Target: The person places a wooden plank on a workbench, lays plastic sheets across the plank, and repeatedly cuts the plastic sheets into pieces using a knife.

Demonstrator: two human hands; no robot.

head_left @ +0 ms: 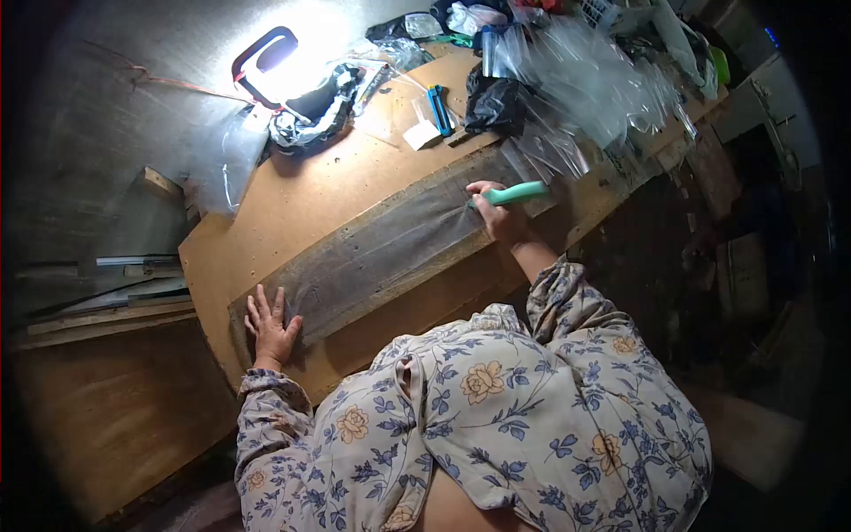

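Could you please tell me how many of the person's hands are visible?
2: the left hand, spread flat at the left end of the dark strip; the right hand, holding the green handle near the strip's other end.

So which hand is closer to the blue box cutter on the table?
The right. The right hand, gripping the green handle, is just below the cutter; the left hand lies flat at the board's far left end.
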